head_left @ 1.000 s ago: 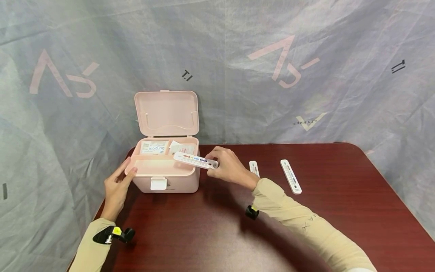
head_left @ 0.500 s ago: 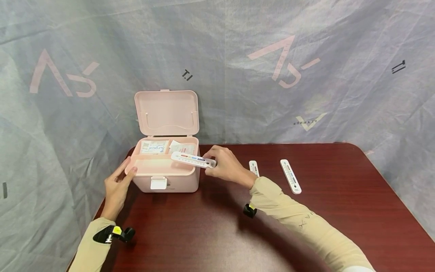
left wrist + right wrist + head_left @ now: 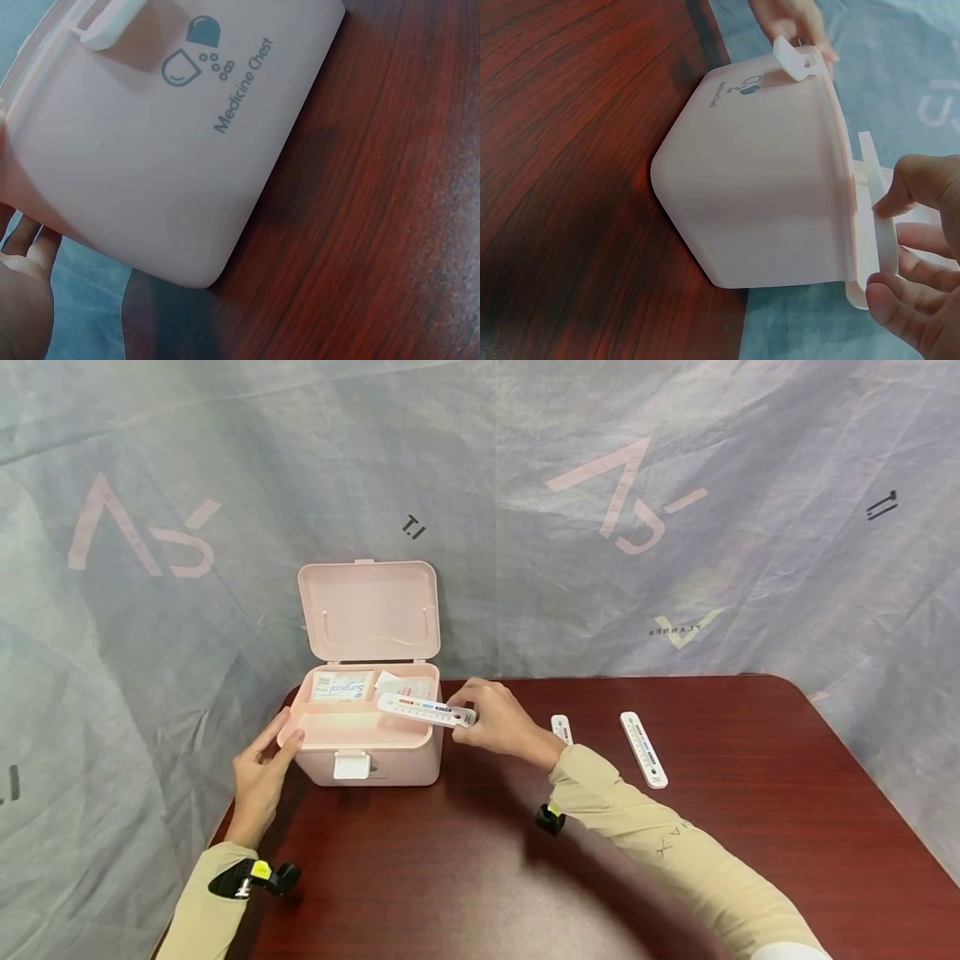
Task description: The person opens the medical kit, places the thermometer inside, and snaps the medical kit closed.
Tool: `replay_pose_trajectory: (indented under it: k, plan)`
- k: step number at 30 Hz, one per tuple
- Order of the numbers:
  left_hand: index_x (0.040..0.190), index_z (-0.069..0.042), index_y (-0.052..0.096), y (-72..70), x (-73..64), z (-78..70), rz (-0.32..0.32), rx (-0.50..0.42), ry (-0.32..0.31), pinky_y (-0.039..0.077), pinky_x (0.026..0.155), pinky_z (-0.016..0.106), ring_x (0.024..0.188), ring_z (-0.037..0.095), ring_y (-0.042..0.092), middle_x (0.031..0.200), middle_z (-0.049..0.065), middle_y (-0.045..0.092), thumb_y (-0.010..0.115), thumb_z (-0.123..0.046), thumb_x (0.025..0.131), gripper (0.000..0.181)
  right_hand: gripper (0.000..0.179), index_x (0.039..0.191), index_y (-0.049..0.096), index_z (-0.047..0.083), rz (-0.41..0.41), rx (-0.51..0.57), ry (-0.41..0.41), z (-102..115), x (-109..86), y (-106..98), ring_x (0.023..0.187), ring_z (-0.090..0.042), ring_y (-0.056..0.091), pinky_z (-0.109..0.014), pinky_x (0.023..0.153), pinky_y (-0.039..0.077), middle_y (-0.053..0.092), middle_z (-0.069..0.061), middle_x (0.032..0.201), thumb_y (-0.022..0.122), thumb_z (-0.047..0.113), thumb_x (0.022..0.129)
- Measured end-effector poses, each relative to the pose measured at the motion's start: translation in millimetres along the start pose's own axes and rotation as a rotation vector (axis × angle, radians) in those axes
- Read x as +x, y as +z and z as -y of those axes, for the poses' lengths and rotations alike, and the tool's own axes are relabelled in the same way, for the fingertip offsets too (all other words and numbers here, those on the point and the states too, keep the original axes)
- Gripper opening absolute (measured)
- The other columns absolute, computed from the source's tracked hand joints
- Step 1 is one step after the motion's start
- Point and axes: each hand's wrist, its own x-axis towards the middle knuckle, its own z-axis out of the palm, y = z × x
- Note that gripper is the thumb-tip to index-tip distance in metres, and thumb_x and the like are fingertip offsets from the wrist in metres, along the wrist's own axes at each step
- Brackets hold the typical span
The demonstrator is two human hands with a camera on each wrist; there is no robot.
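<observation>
Red-brown surface [image 3: 480, 860]: 2 thermometers [image 3: 643, 750], open box [image 3: 408, 768]. Left fingers [image 3: 266, 737] grip box; right fingers [image 3: 910, 180] pinch 3rd thermometer [image 3: 422, 709] above it.

Head view: your sleeved left forearm [image 3: 204, 902] rises from the lower left edge. Your left hand [image 3: 257, 777], left of centre, points upward, thumb and index finger parted in a V. Your sleeved right forearm [image 3: 682, 852] slants in from lower right; your right hand [image 3: 495, 717], near mid-frame, reaches leftward in a pinch, digits bent.
</observation>
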Motion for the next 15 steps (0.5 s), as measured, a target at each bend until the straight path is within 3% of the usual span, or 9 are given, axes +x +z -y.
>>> replay_pose_trajectory:
  k: [7, 15]
  plan:
    - [0.128, -0.001, 0.058, -1.9, 2.6, 9.1, -0.004, 0.002, 0.005, 0.035, 0.101, 0.017, 0.131, 0.018, 0.04, 0.134, 0.015, 0.053, 0.071, 0.0, 0.083, 0.047, 0.033, 0.095, 0.074, 0.01, 0.009, -0.006, -0.011, -0.3, 4.1, 2.0, 0.072, -0.011, 0.052, -0.024, 0.061, 0.043, 0.062, 0.004, 0.087, 0.074, 0.013, 0.063]
    - [0.128, 0.001, 0.057, 0.0, -0.7, -2.8, 0.01, -0.007, -0.002, 0.034, 0.102, 0.017, 0.132, 0.021, 0.039, 0.134, 0.017, 0.052, 0.071, 0.0, 0.083, 0.047, 0.033, 0.096, 0.074, 0.009, 0.009, -0.011, -0.025, -0.5, 9.0, 5.6, 0.072, -0.01, 0.052, -0.024, 0.062, 0.044, 0.063, 0.004, 0.089, 0.075, 0.014, 0.063]
